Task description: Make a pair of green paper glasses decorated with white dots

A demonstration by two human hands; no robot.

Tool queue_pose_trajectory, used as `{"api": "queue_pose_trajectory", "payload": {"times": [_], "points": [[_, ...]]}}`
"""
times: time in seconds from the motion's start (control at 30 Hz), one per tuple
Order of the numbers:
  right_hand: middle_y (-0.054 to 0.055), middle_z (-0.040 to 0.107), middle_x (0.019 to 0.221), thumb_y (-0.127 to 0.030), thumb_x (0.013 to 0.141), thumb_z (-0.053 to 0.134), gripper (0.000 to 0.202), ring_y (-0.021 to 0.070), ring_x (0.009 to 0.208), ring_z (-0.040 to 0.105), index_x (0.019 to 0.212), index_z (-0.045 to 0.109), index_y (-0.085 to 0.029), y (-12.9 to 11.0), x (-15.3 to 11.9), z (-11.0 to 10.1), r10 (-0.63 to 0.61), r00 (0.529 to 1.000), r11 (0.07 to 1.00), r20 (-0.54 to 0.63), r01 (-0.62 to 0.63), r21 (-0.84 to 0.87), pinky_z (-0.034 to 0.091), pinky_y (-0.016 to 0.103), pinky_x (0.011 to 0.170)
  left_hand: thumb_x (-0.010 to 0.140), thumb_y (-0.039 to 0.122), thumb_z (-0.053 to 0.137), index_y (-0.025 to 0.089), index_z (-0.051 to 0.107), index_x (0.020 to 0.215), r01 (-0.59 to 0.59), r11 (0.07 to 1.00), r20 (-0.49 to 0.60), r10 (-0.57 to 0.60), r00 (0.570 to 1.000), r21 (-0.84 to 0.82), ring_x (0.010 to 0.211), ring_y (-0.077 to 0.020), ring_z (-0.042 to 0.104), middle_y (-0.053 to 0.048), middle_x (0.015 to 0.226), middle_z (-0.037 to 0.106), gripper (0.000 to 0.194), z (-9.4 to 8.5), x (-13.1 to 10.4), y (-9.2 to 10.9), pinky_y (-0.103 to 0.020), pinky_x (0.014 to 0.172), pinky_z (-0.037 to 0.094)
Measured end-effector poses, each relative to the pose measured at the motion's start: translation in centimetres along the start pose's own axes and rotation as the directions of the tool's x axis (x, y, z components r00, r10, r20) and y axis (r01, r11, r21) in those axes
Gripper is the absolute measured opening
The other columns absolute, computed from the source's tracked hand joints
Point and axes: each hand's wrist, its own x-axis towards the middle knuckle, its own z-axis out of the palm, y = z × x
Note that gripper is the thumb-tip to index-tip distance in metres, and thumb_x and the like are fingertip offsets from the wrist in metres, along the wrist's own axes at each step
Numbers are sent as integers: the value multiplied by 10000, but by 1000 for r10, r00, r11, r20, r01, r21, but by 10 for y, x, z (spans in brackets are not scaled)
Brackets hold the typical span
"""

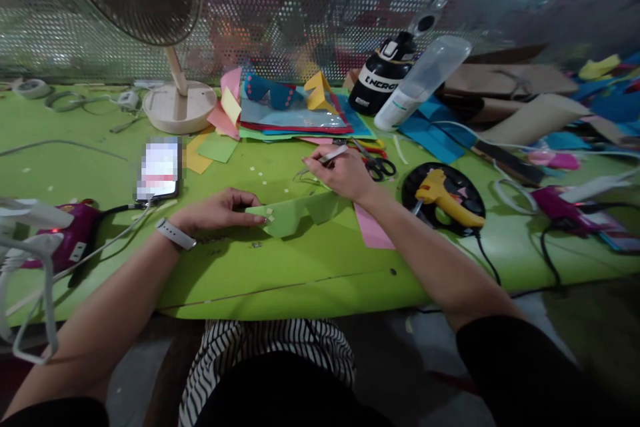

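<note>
My left hand pinches the left end of a green paper mask cutout, thumb on top. Small pale squares sit on that end, beside my thumb. Above the cutout's right part, my right hand is closed on slim tweezers, whose thin bent tips point left toward the table. Several tiny pale squares lie scattered on the green table just beyond the cutout. A pink paper piece lies partly under my right forearm.
Black-handled scissors lie beyond my right wrist. A yellow glue gun rests on a round black tray to the right. A phone, a fan, finished blue mask and black bottle stand or lie farther back.
</note>
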Motion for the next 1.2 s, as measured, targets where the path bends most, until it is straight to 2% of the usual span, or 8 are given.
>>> {"api": "queue_pose_trajectory", "payload": {"times": [0.1, 0.27, 0.33, 0.67, 1.0, 1.2], "points": [[32, 689, 670, -401, 855, 564, 256, 181, 627, 613, 744, 675, -198, 4, -2, -2, 42, 999, 999, 27, -43, 12, 453, 302, 615, 791, 385, 735, 135, 685, 864, -6, 1000, -6, 6, 1000, 11, 659, -89, 548, -9, 762, 649, 266, 0, 0, 1, -202, 627, 439], [66, 734, 740, -486, 821, 641, 331, 195, 649, 677, 837, 726, -166, 11, -8, -6, 73, 982, 944, 177, -126, 306, 510, 288, 578, 792, 371, 734, 122, 687, 884, -6, 1000, -22, 6, 1000, 0, 689, -96, 559, -20, 794, 655, 269, 2, -1, 2, -211, 653, 447], [73, 744, 761, -508, 817, 654, 353, 208, 684, 700, 859, 732, -167, 10, -9, -6, 75, 973, 919, 217, -152, 364, 533, 292, 589, 796, 363, 730, 127, 687, 886, -8, 1000, -20, 8, 1000, -6, 695, -95, 560, -19, 805, 657, 257, 1, -1, 1, -213, 661, 448], [61, 751, 759, -490, 836, 644, 327, 194, 686, 706, 851, 732, -175, 6, -10, 1, 9, 975, 919, 220, -95, 384, 542, 289, 596, 801, 372, 717, 136, 687, 859, 3, 1000, -23, -3, 1000, 12, 693, -99, 543, -17, 793, 647, 245, 1, -2, 4, -211, 641, 444], [40, 757, 765, -405, 860, 624, 248, 182, 705, 708, 843, 732, -183, -2, -13, -2, -29, 978, 955, 205, -33, 294, 550, 288, 637, 784, 389, 731, 141, 687, 860, 18, 1000, -15, -18, 1000, -9, 691, -103, 555, -21, 796, 659, 263, 1, -1, 4, -220, 652, 449], [53, 762, 795, -400, 864, 616, 252, 192, 730, 715, 847, 734, -178, -6, -14, -4, -53, 975, 948, 217, -19, 317, 564, 300, 658, 793, 391, 726, 142, 694, 862, 16, 1000, -14, -15, 1000, 15, 690, -100, 551, -14, 790, 654, 260, 1, -1, 5, -215, 656, 441]]}}
